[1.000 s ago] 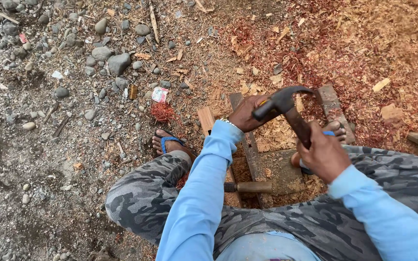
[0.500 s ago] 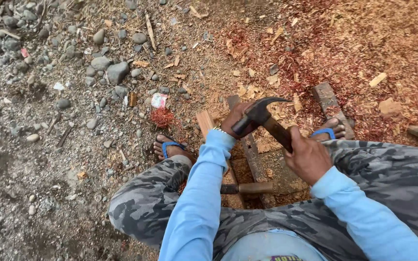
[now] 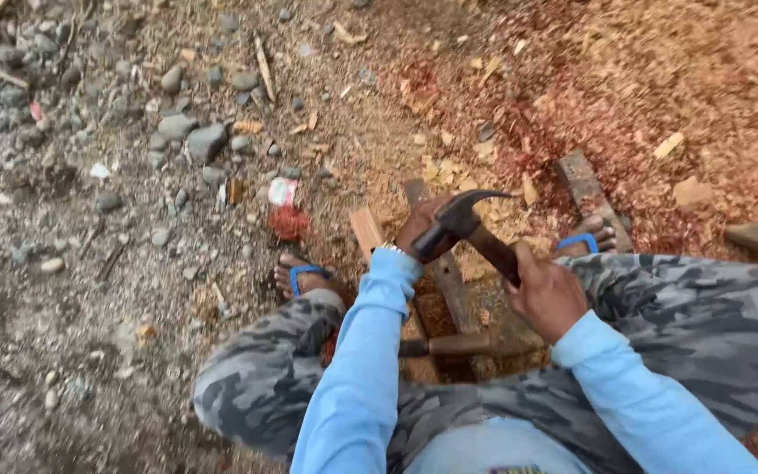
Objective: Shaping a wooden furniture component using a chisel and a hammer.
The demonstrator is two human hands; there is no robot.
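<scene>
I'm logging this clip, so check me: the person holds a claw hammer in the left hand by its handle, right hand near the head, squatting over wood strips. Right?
Hands swapped. In the head view the right hand grips the hammer handle; the left hand is by its head, over the wood strips.

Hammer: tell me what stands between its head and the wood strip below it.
The left hand does: it lies on the wood strip directly beneath the hammer head, partly hidden by it. The right hand grips the handle, off to the side.
</scene>
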